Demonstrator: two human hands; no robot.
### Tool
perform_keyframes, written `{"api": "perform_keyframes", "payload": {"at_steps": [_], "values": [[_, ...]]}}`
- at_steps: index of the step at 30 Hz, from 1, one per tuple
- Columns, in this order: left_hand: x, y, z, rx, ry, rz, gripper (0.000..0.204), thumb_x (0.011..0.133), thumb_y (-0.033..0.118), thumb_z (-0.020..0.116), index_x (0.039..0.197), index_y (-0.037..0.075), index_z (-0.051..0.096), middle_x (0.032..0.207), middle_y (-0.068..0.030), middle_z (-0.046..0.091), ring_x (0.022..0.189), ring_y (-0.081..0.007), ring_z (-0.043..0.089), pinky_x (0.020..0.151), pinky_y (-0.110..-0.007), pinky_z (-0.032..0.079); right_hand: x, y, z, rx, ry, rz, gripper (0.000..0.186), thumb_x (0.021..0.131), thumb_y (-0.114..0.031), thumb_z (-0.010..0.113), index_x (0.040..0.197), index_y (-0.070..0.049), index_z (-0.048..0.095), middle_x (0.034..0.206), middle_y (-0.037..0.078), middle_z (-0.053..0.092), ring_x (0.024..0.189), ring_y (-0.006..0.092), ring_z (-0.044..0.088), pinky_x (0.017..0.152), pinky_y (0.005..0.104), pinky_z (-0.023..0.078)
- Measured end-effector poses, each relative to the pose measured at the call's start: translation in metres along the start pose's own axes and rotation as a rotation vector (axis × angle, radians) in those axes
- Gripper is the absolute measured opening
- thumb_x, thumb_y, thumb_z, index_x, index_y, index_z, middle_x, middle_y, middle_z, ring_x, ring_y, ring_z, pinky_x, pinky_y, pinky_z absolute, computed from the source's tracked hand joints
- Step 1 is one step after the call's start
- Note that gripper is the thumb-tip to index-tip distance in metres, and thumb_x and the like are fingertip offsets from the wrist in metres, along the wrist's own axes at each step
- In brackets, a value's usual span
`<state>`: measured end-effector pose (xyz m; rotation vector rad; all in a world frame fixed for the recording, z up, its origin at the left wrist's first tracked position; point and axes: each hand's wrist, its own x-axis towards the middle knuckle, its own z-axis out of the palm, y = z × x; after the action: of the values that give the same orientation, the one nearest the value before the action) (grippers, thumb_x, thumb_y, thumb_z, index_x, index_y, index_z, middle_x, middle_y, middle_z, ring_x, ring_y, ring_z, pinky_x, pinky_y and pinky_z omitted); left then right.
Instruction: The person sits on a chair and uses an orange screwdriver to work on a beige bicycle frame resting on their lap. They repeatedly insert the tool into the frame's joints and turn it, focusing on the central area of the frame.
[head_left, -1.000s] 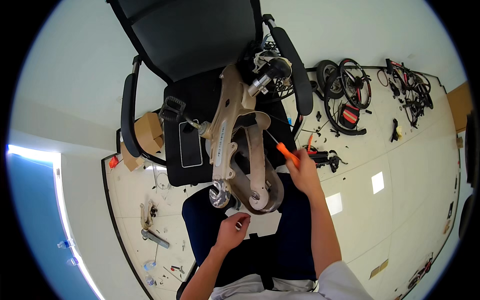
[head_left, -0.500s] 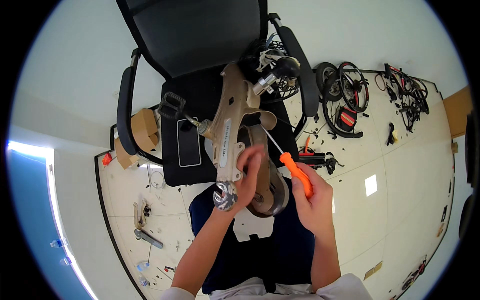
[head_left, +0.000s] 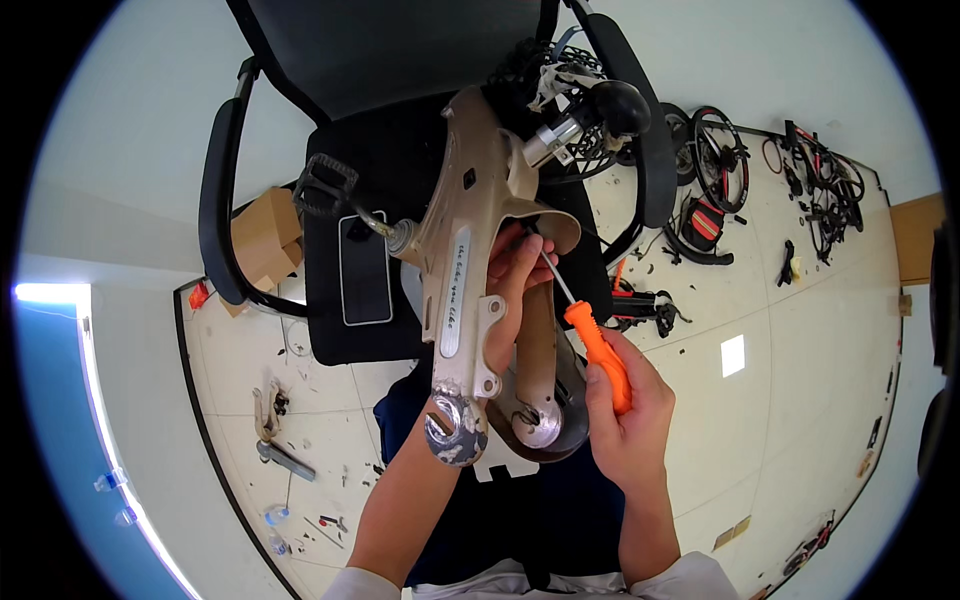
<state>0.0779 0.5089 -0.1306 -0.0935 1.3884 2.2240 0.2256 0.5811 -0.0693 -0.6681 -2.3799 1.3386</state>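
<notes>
Orange-handled screwdriver (head_left: 602,358) sits gripped in the right hand (head_left: 636,415), shaft angled toward the tan frame (head_left: 478,215), which lies across the black chair (head_left: 330,345), seemingly for support. Left hand (head_left: 512,290) reaches inside beside the shaft, apparently guiding it; its grip cannot be confirmed.

Around us we see plain white walls (head_left: 800,70), edged at the foot by a dark skirting (head_left: 179,320). Below us spreads a glossy, pale tiled floor (head_left: 745,440), and a squarish patch of light (head_left: 734,356) shines on it. Before us stands a black office chair (head_left: 400,45) with long armrests (head_left: 217,200). To our left, a bright strip (head_left: 50,293) borders a blue panel (head_left: 58,400); to our right we see a brown panel (head_left: 910,240).
</notes>
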Motion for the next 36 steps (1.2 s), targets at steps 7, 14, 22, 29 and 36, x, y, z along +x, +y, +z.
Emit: {"api": "perform_keyframes", "payload": {"at_steps": [7,14,22,29,36], "values": [[-0.001,-0.004,0.001,0.006,0.011,-0.020,0.036,0.094,0.017,0.065,0.121,-0.006,0.056,0.101,-0.0137,0.069,0.086,-0.0177,0.068,0.080,-0.029,0.056,-0.001,-0.001,-0.001,-0.055,0.008,-0.045,0.031,0.090,-0.006,0.059,0.118,0.005,0.057,0.091,0.016,0.066,0.074,0.0232,0.064,0.067,0.0315,0.051],[-0.002,0.001,0.004,0.033,-0.014,-0.013,0.036,0.095,0.018,0.064,0.121,-0.006,0.057,0.102,-0.0127,0.069,0.087,-0.0172,0.067,0.081,-0.029,0.056,-0.003,-0.006,-0.003,-0.062,-0.015,-0.008,0.032,0.089,-0.005,0.060,0.119,0.004,0.056,0.090,0.015,0.065,0.075,0.0276,0.065,0.068,0.0339,0.051],[0.000,0.001,0.004,0.038,-0.023,-0.008,0.031,0.096,0.020,0.063,0.115,-0.004,0.061,0.097,-0.0100,0.069,0.084,-0.0150,0.066,0.079,-0.028,0.055,-0.001,-0.011,-0.004,-0.011,-0.005,0.087,0.031,0.093,-0.010,0.055,0.120,0.005,0.057,0.080,0.014,0.066,0.065,0.0197,0.062,0.061,0.0293,0.049],[-0.001,0.005,0.007,-0.017,0.016,-0.021,0.022,0.096,0.020,0.063,0.104,0.000,0.067,0.091,-0.0058,0.069,0.078,-0.0103,0.062,0.076,-0.023,0.050,0.007,-0.045,-0.002,-0.307,-0.108,0.033,0.033,0.097,-0.017,0.051,0.121,0.005,0.055,0.063,0.011,0.063,0.051,0.0257,0.063,0.048,0.0329,0.047],[0.001,0.001,0.007,-0.074,0.019,-0.031,0.019,0.096,0.019,0.063,0.097,0.001,0.067,0.088,-0.0039,0.068,0.076,-0.0087,0.059,0.075,-0.021,0.048,0.011,-0.048,0.002,0.291,-0.070,0.379,0.040,0.101,-0.025,0.044,0.122,0.007,0.057,0.063,0.001,0.056,0.050,0.0084,0.050,0.045,0.0237,0.036]]}}
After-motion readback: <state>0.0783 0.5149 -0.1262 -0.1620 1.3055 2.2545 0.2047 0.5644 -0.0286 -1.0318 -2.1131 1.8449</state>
